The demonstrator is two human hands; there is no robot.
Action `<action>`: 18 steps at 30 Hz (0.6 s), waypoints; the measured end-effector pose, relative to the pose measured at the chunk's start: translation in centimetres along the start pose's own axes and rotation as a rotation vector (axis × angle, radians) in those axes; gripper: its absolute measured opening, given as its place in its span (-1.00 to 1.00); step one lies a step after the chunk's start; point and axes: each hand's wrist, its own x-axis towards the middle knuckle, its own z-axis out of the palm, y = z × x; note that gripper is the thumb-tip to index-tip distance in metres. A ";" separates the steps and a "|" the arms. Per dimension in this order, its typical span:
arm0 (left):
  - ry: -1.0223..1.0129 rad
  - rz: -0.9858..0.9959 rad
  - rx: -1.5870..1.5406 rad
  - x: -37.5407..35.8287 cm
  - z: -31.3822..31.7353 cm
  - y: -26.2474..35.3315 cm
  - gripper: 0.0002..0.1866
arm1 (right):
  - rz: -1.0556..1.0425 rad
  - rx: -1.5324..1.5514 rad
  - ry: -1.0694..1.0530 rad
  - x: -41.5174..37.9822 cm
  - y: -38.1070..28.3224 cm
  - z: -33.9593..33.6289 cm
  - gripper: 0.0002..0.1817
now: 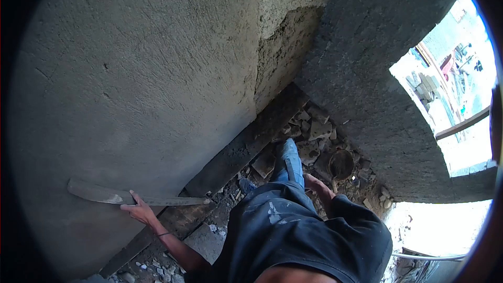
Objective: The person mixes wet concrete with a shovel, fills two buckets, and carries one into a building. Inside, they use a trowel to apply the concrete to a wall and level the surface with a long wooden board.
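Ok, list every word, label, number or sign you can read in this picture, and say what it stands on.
None can be read.
The long flat grey metal straightedge that the left hand presses against the rough grey plastered wall shows faint marks along its edge, too blurred to read.
The dark blue trousers by the right hand carry pale smears, not letters.
The bright opening at right shows no legible sign.

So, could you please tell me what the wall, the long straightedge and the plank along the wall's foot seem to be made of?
Wall: grey cement plaster, by its rough, matt, scratched texture.
Straightedge, held by the left hand: probably metal or wood; flat, grey, smeared with mortar.
Plank: likely wood, dark and weathered, with visible grain.
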 end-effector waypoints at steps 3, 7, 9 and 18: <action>-0.043 -0.039 0.015 0.2 -1.1 -0.4 -0.42 | -0.006 0.007 0.002 -0.4 0.3 0.1 -0.21; 0.146 0.040 0.054 0.8 -3.4 -2.6 -0.44 | -0.014 0.017 0.000 -0.4 0.6 0.5 -0.21; 0.079 -0.037 -0.001 1.9 -4.8 -3.8 -0.43 | -0.020 0.019 -0.005 -0.3 0.5 1.0 -0.20; 0.041 -0.031 0.064 1.9 -2.3 -7.9 -0.38 | -0.085 -0.040 -0.063 -0.7 -0.5 4.6 -0.20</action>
